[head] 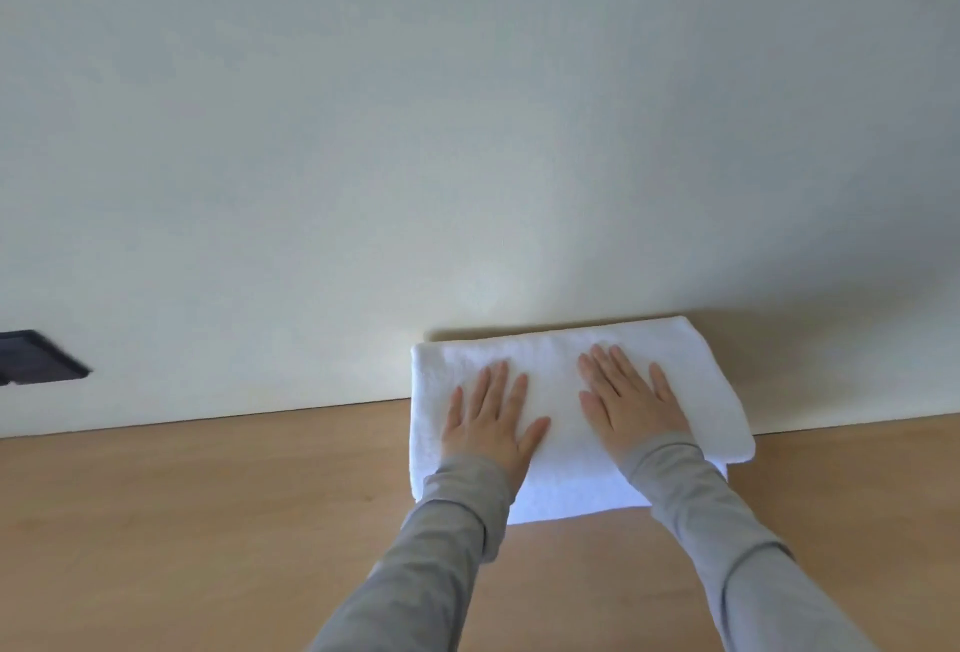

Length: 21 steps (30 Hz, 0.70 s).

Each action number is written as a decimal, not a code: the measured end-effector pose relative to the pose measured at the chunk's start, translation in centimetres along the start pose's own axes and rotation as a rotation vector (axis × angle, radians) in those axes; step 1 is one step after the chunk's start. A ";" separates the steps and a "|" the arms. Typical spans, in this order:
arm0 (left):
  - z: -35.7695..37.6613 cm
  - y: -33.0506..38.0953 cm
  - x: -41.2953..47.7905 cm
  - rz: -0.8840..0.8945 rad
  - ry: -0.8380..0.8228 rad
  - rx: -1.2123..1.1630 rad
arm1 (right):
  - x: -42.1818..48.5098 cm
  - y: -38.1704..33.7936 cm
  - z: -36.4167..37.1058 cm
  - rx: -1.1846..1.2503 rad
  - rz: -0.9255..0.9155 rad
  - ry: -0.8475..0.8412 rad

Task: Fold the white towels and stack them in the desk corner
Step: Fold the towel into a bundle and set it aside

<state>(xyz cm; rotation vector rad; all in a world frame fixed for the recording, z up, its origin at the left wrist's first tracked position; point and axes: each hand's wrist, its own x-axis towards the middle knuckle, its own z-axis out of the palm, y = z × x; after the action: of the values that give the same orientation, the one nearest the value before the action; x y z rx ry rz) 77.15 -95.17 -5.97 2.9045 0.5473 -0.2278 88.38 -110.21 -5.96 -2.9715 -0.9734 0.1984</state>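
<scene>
Head view: the upper part of the scene is filled by a pale wall (467, 105), which is met by a wooden tabletop (208, 521) along a line running from 9 o'clock to 3 o'clock. The white towel (563, 391), folded into a thick pad, is laid on the tabletop toward 4 o'clock of centre, its far edge touching or just beside the wall. Its long axis is set along the wall, 9 to 3 o'clock, slightly tilted. A lower layer is shown jutting out at the near right corner, so a stack is judged likely, though the count cannot be told.

The left hand (491, 422) and the right hand (631, 402) are pressed flat on top, fingers straight and lightly spread toward 12 o'clock; nothing is pinched. The left is placed nearer the 9 o'clock end, the right nearer the 3 o'clock end and closer to the wall. The towel lies directly beneath both hands, so a smoothing press is judged to be in hand and no reach is called for. Where the desk corner lies cannot be told.

A dark fitting (36, 357) is seen on the wall at 9 o'clock, well apart.
</scene>
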 end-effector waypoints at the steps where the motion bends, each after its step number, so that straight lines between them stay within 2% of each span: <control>1: -0.3 -0.6 -0.2 -0.009 -0.006 0.009 | -0.1 0.3 -0.3 0.004 0.014 -0.013; 5: -1.5 -4.7 -1.7 -0.066 0.007 0.116 | -1.0 2.3 -1.1 -0.023 0.123 -0.024; 8: -2.7 -6.8 -3.2 -0.101 0.017 0.121 | -1.2 0.7 -3.0 -0.037 0.145 -0.050; 15: -9.6 -12.5 -7.5 -0.227 0.199 0.074 | -0.2 -12.8 -10.9 0.110 -0.178 0.207; 21: -17.1 -22.2 -15.2 -0.421 0.300 0.075 | -1.3 -27.7 -15.9 0.096 -0.408 0.317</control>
<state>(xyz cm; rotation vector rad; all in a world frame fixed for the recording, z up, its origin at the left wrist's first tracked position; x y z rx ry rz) 56.88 -76.59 10.24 2.8761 1.2238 0.1419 72.97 -88.10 11.28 -2.5355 -1.4332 -0.2160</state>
